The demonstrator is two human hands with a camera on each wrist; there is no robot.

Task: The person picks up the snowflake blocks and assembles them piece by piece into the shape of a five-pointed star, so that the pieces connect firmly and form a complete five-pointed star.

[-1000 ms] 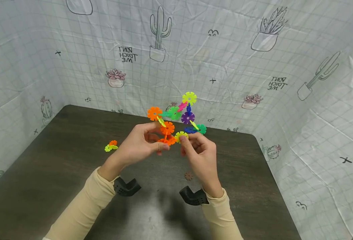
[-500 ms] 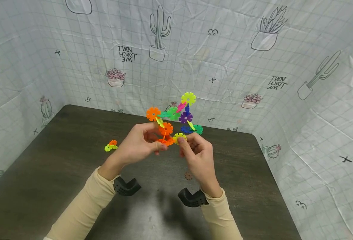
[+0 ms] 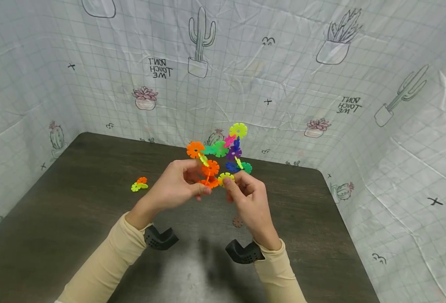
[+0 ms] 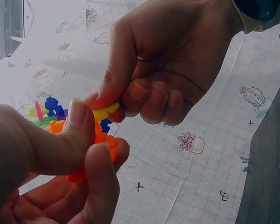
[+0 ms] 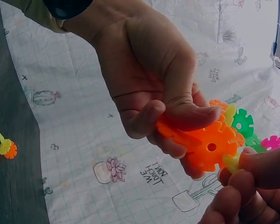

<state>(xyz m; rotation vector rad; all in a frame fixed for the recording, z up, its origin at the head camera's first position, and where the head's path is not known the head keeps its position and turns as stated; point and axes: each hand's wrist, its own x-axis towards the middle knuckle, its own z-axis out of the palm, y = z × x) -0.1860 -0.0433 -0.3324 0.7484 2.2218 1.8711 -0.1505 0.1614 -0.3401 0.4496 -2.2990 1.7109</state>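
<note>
Both hands hold up a chain of notched plastic discs above the table. My left hand (image 3: pixel 177 183) pinches an orange disc (image 5: pixel 212 147) at the near left end of the chain, thumb on top. With thumb and forefinger, my right hand (image 3: pixel 249 195) pinches a yellow disc (image 3: pixel 225 179), which touches the orange one at its edge. Farther along stand a green disc (image 3: pixel 220 149), a pink disc (image 3: pixel 229 140), a lime disc (image 3: pixel 238 131) at the top, a purple disc (image 3: pixel 233 152) and a blue disc (image 3: pixel 232 167). Fingers hide part of the joined discs.
On the dark table (image 3: pixel 94 210), a small cluster of yellow and orange discs (image 3: pixel 139 184) lies to the left. A brown disc (image 3: pixel 237 221) lies near the right wrist. A white cactus-print cloth (image 3: pixel 238 75) walls the table's back and sides.
The disc chain and both hands have sunk slightly. Its right-hand part has swung a little to the left. Each hand keeps its pinch.
</note>
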